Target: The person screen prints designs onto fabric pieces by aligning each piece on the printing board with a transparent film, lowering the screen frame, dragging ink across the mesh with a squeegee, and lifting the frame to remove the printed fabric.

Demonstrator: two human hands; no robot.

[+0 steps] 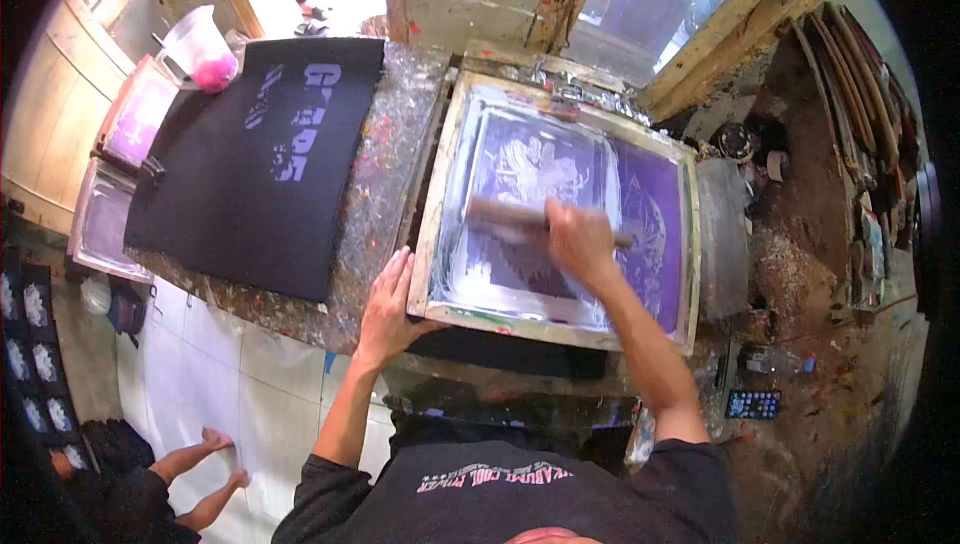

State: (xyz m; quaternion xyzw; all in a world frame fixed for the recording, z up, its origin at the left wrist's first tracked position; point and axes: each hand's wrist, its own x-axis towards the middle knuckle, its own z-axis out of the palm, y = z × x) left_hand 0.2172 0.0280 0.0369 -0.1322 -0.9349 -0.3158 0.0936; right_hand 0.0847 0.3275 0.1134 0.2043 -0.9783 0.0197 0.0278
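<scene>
My right hand [580, 241] is closed round a wooden squeegee [508, 215], slightly blurred, which lies across the mesh of a wood-framed screen [658, 192]. Whitish ink streaks the mesh around a printed design, and a purple area shows on its right side. My left hand [391, 301] rests against the frame's lower left corner, fingers together and pointing up along the edge; its thumb goes beneath the frame. Left of the screen, a black sheet [225, 214] with pale lettering lies on the paint-spattered table [375, 174].
A plastic tub [200, 49] with pink contents stands at the upper left, near smaller frames [105, 219]. Boards [850, 94] lean at the right, above a phone [753, 404] and a clear bottle [775, 360]. Another person's arms [205, 469] show at the lower left.
</scene>
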